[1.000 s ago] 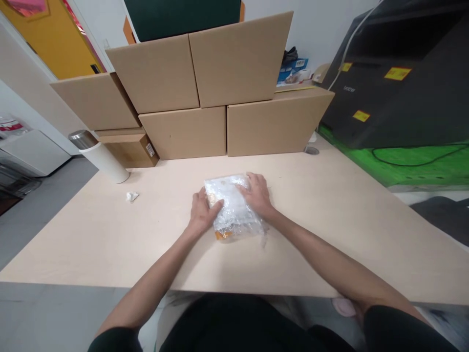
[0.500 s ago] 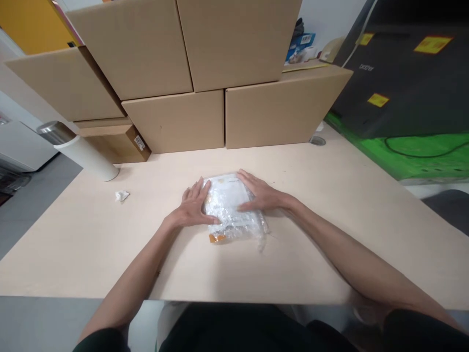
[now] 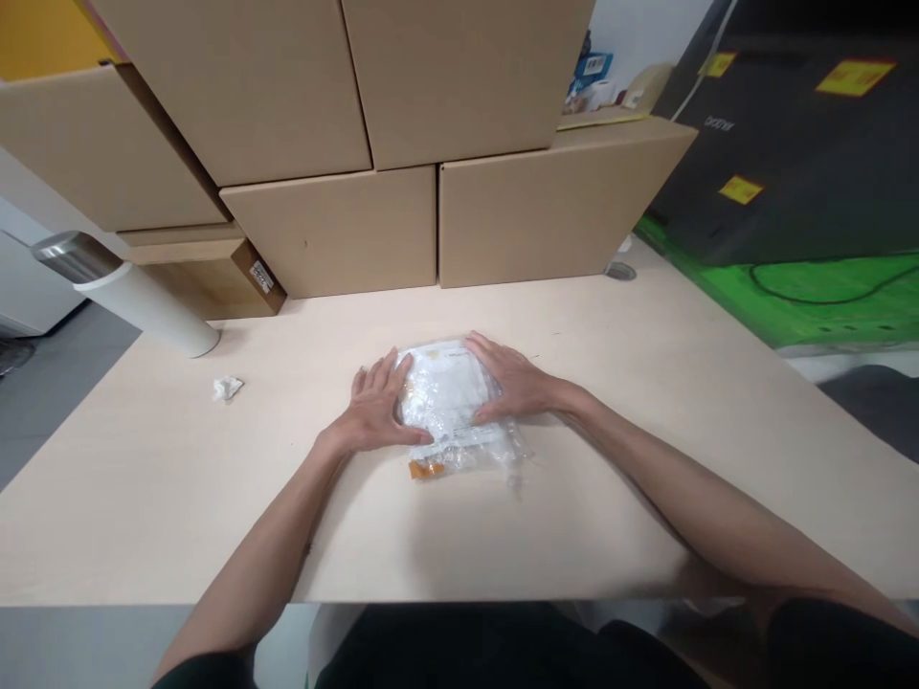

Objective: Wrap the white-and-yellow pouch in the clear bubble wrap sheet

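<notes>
A clear plastic bag (image 3: pixel 451 402) with white contents and an orange bit at its near edge lies flat on the light wooden table (image 3: pixel 574 498). My left hand (image 3: pixel 374 410) rests flat on the bag's left side, fingers stretched out. My right hand (image 3: pixel 511 381) lies flat on its right side, fingers spread too. Neither hand grips the bag; both press on it from above.
Several cardboard boxes (image 3: pixel 437 172) are stacked along the table's far edge. A white tumbler with a steel lid (image 3: pixel 129 295) stands at the left, with a crumpled white scrap (image 3: pixel 228 388) near it. A black printer (image 3: pixel 804 144) sits on a green surface at the right.
My hands went from clasping the bag's sides to lying flat on it with fingers stretched out. The camera tilted down and moved closer. The bag stayed in place.
</notes>
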Demonstrator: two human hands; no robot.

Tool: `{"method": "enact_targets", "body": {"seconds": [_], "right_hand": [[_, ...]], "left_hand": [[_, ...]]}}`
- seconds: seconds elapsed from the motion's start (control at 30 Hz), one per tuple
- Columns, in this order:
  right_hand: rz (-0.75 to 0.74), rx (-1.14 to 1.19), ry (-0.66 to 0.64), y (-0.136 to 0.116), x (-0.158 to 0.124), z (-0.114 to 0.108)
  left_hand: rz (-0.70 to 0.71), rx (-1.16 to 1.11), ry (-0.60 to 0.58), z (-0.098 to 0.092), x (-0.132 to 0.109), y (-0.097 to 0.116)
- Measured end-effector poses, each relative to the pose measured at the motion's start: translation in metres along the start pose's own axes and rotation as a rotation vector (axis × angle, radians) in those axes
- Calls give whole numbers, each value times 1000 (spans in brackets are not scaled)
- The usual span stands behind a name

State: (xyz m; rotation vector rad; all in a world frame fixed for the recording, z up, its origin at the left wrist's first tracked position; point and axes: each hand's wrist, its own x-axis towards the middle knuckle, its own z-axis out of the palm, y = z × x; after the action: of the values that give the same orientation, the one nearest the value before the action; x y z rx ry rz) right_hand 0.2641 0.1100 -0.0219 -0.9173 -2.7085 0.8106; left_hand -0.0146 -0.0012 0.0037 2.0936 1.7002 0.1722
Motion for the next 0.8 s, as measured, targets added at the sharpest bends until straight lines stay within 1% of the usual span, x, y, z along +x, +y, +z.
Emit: {"method": "enact_targets", "body": {"seconds": [0.13,0.23,0.3,0.4,0.5,0.67,0.73,0.8], "right_hand": [[60,-32,37,-4,-3,4],[128,-37,36,-11,-7,4],[149,-18,17,-15,-12,1],[113,14,-10,-15,-19,-2],[87,2,-17,-11,-22,1],[114,-17,15,-12,-19,9],[124,40,31,-16,-21,8],[153,187,79,-21,-27,6]], "left_hand": [[-20,-21,3,-2,0,2],[-42,-8,23,-5,-4,8],[-16,3,76,-4,-9,12],[64,16,129,-1,-16,15],[80,26,102,4,-18,16],[38,30,92,8,-15,17],[27,22,74,6,-17,19],[49,-3,68,3,-21,24]]}}
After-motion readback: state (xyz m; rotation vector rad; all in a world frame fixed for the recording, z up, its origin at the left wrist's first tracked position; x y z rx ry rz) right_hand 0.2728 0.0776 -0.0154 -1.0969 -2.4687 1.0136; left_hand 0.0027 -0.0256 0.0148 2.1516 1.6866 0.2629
